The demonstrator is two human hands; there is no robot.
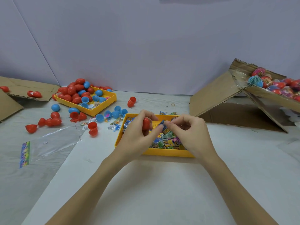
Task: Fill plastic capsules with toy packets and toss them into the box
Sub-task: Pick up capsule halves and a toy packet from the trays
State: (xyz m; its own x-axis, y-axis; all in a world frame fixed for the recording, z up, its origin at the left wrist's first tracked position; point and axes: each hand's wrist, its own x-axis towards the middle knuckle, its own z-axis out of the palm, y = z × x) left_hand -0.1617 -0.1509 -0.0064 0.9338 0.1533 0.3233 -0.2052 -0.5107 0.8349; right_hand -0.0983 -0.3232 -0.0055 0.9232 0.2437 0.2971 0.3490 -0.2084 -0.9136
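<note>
My left hand [139, 132] grips a red capsule [146, 123] above the near yellow tray [164, 153]. My right hand [188, 132] pinches a small blue toy packet [163, 124] right beside the capsule, and the fingertips of both hands meet at it. Several colourful toy packets [167, 141] lie in that tray under my hands. The tilted cardboard box [266, 95] at the right holds several filled capsules [276, 83].
A second yellow tray [105, 105] at the back left is heaped with red and blue capsules. Loose capsule halves [92, 129] and packets lie scattered between the trays. Flat cardboard [24, 90] lies far left, a clear plastic bag [48, 140] at the left front.
</note>
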